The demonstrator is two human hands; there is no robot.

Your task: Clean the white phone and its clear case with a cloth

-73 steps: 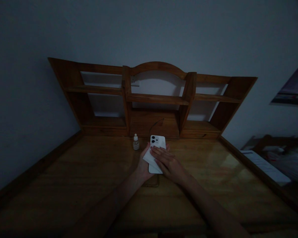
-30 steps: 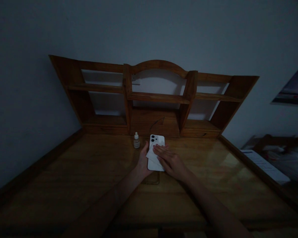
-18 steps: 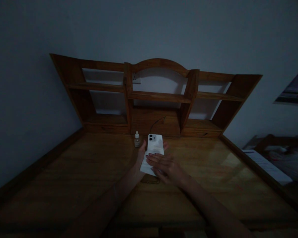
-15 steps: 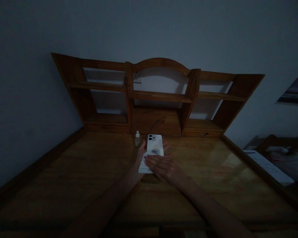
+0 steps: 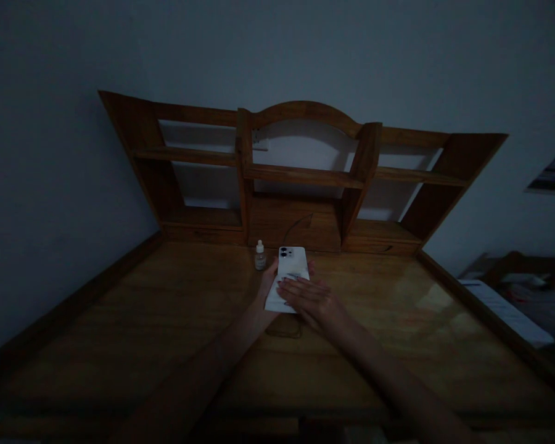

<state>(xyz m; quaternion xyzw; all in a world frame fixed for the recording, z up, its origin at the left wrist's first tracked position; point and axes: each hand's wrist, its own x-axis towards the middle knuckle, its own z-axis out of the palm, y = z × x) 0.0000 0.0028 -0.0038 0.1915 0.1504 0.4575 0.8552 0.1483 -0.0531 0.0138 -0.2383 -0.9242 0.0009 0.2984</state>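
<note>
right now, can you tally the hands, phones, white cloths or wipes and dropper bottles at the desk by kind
Hands: 2, the left hand and the right hand
Phone: 1, held in the left hand
White cloth or wipe: 1, under the right hand
Dropper bottle: 1, standing upright
Total: 5

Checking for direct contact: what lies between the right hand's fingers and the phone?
In the head view, a white cloth or tissue lies under the right fingers, on the phone.
</note>
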